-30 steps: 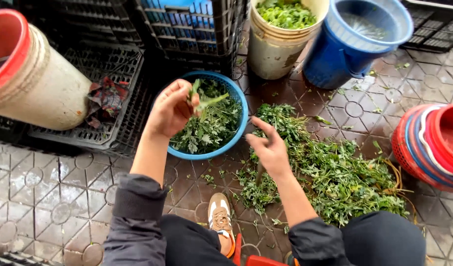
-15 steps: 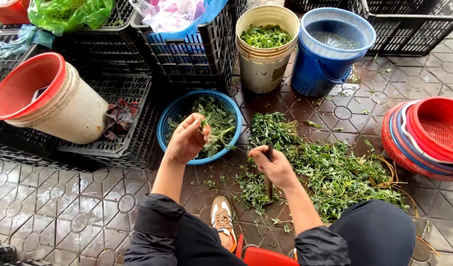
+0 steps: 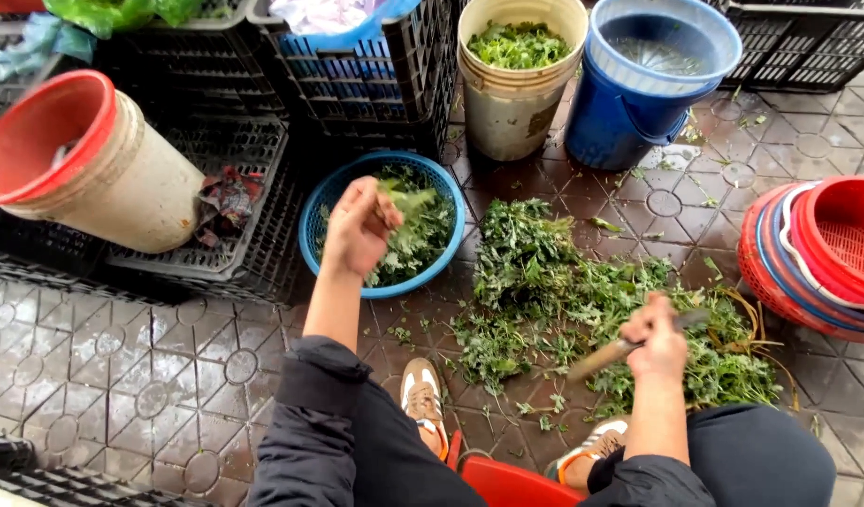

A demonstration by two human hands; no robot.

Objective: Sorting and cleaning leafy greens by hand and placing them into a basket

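The sorting of greens looks partly done, as a judgement from how things lie: the blue basket (image 3: 324, 202) at about 11 o'clock from the person's knees already holds a shallow layer of picked leaves, and the cream bucket (image 3: 507, 103) at 12 o'clock is filled near its rim with greens, while a broad heap of leafy stems (image 3: 582, 300) spreads over the wet tiled floor (image 3: 122, 366) at 1 to 2 o'clock, so much is left. The left hand (image 3: 359, 230) hangs over the basket, fingers curled loosely around a small tuft of leaves (image 3: 408, 200). The right hand (image 3: 659, 340) is closed in a fist on a slim stick-like tool (image 3: 603, 357) just above the near edge of the heap; whether it is a knife I cannot tell, since its far end is blurred. The blue bucket (image 3: 629, 113) shows a wet inside, contents unclear. The red baskets (image 3: 826, 253) at 3 o'clock are cut off by the edge.
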